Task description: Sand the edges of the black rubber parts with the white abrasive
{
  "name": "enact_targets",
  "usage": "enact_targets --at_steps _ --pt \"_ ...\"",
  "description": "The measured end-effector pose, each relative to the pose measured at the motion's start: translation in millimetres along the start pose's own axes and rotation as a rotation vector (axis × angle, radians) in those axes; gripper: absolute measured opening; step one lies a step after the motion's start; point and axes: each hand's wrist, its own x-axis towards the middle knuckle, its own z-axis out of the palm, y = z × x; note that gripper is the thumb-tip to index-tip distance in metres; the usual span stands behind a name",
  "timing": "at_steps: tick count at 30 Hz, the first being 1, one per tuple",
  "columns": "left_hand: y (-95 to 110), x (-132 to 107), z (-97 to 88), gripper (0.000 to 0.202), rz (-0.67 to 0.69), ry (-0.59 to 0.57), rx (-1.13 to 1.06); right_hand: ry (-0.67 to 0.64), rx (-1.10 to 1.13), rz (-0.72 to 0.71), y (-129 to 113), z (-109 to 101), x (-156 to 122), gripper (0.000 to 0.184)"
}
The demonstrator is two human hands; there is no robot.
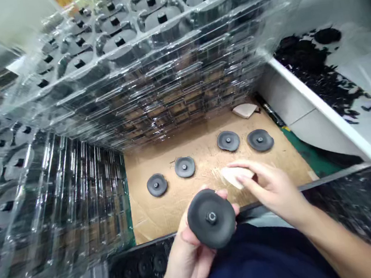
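Nearest, one left hand (pixel 195 257) grips one held disc (pixel 211 218) by its edge, fingers curled beneath, dished face up, just over the near edge of the cardboard (pixel 147 161). The disc is matte black, round with slightly squared sides and a shallow hollow; one short stud with a paler ring at its tip stands in the centre. Its visible rim looks even. One right hand (pixel 274 186) pinches one white wedge-shaped pad (pixel 235 175) between thumb and fingers, apart from the disc.

Beyond, four loose discs (pixel 184 167) lie stud up on the cardboard, two at left, two farther right; the rightmost has a small nub on its rim. Farther back sit one second white wedge (pixel 245 110) and, right of it, one black marker-like tube (pixel 272 112). One white bin (pixel 319 100) at right holds black scraps (pixel 311 65), too jumbled to count. Two stacks of clear plastic trays, one left (pixel 86 183), one behind (pixel 178 76), carry studded dark discs, many cropped.
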Motion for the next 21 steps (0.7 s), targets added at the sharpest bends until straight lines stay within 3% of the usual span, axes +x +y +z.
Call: enact_targets --at_steps 3,6,10,14,18,21 --pt "-5.7 3.0 1.4 0.064 0.038 0.091 0.053 -0.069 0.089 -0.337 -41.2 -18.5 -1.5 0.023" --pt "-8.6 2.9 1.0 0.059 0.065 0.179 0.103 -0.177 0.091 -0.572 -59.7 -26.0 2.8 0.028" --pt "-10.5 -0.5 -0.1 0.069 0.090 0.246 0.119 -0.222 -0.082 -0.452 -59.4 -25.6 7.5 0.035" --pt "-13.6 1.0 3.2 0.064 0.163 0.258 0.079 -0.194 0.164 -0.466 -52.4 -13.0 9.2 0.030" --pt "-11.1 5.4 4.4 0.065 0.267 0.294 0.113 -0.145 0.185 -0.128 -19.1 5.3 13.6 0.021" --pt "-7.4 6.2 3.0 0.066 0.257 0.291 0.107 -0.175 0.093 -0.063 17.5 18.5 5.8 0.023"
